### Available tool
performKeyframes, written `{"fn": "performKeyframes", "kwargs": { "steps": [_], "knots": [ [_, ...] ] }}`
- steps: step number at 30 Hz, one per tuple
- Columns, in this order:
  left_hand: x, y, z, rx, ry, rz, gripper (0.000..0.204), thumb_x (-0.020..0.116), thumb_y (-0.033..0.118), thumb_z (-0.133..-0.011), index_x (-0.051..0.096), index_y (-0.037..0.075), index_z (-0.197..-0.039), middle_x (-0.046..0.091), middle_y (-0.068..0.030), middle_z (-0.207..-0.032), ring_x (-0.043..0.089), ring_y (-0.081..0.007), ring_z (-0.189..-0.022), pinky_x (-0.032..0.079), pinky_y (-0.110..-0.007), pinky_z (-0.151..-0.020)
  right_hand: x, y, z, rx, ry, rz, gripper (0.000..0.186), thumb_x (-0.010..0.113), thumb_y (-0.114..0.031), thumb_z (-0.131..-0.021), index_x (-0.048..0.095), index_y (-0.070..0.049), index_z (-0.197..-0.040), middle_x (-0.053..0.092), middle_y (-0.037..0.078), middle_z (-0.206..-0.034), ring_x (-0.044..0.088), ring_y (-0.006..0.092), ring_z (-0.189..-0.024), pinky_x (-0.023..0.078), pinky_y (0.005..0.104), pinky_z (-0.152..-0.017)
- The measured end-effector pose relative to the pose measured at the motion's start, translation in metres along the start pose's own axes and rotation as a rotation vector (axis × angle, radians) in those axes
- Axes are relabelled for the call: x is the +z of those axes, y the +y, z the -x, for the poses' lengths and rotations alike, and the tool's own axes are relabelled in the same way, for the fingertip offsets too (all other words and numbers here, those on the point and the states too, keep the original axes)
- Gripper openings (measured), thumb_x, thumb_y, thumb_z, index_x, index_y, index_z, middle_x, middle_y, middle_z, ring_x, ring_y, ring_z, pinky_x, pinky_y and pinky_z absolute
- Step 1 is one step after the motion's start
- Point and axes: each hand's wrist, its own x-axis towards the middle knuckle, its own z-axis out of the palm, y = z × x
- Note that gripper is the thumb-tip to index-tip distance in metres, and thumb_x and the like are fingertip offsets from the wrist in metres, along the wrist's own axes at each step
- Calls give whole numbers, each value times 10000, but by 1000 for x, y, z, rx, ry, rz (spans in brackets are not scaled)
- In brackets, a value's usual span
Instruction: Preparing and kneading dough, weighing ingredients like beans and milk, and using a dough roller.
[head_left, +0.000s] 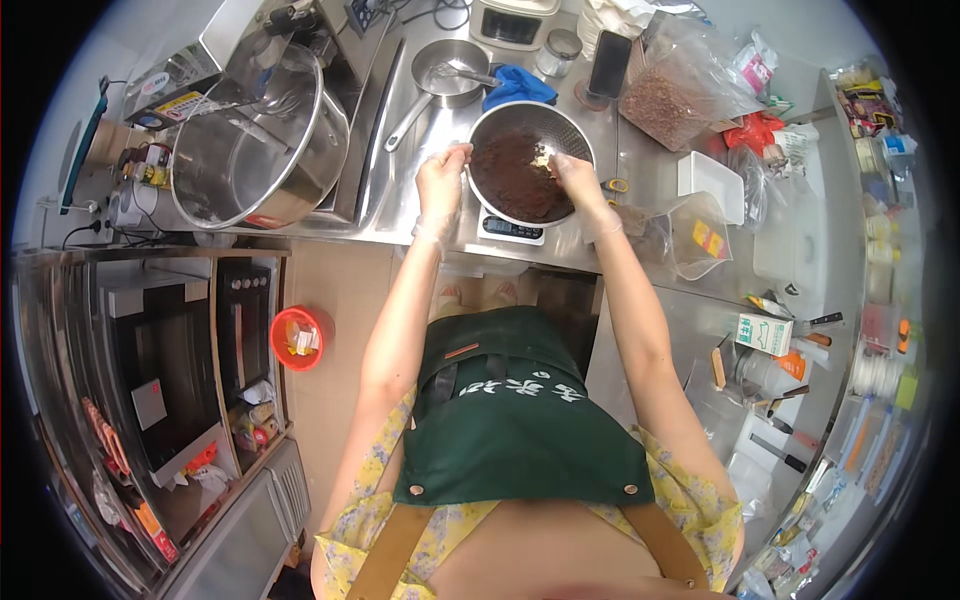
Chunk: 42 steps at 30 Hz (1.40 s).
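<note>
One steel bowl [566, 132], brown powder [515, 185] inside, over one scale [512, 231], near front edge of metal surface [385, 215]. Two hands: left hand [438, 192] closed on left rim; right hand [580, 187] at right rim, grip cannot be told. Behind: one saucepan [432, 68], one blue cloth [520, 87]. Floor [345, 275]: one red bin [323, 328].

Two hands [440, 188] [578, 182], two metal bowls [562, 126] [225, 175], two feet [450, 291] [506, 291], two brown straps [395, 550] [660, 542], one pan [438, 63], one scale [512, 231], one phone [609, 65], one blue cloth [518, 87], one red bucket [278, 338], one green apron [530, 420].
</note>
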Motion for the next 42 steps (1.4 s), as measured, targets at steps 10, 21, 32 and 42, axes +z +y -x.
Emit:
{"fn": "performKeyframes", "kwargs": {
  "steps": [10, 21, 32, 42],
  "knots": [
    [91, -19, 38, 684, -484, -360, 561, 404, 400, -965, 385, 47, -1401, 243, -211, -1503, 237, -325, -1396, 158, -504, -1127, 1, -53, 45, 224, -249, -1376, 765, 338, -584, -952, 268, 31, -1401, 423, 227, -1372, 443, 359, -1229, 351, 507, -1031],
    [89, -13, 5, 584, -494, -762, 548, 431, 310, -941, 379, 9, -1396, 309, -224, -1474, 221, -433, -1379, 139, -591, -1103, -10, -49, 55, 96, -294, -1565, 507, 385, -479, -980, 491, -48, -1226, 564, 132, -1219, 548, 262, -1117, 418, 433, -1005],
    [64, 8, 9, 584, -449, -1066, 616, 492, 381, -905, 382, 38, -1405, 292, -193, -1493, 181, -415, -1399, 120, -610, -1093, -11, -59, 44, 499, -143, -1369, 395, 292, -230, -989, 430, -9, -1286, 516, 198, -1273, 492, 297, -1205, 395, 426, -1034],
    [63, -5, 10, 693, -327, -941, 618, 478, 412, -902, 403, 26, -1378, 294, -247, -1465, 206, -472, -1369, 185, -639, -1058, -15, -66, 60, 324, -349, -1454, 744, 353, -580, -951, 341, 48, -1349, 441, 215, -1341, 460, 295, -1235, 379, 469, -1032]
  ]
}}
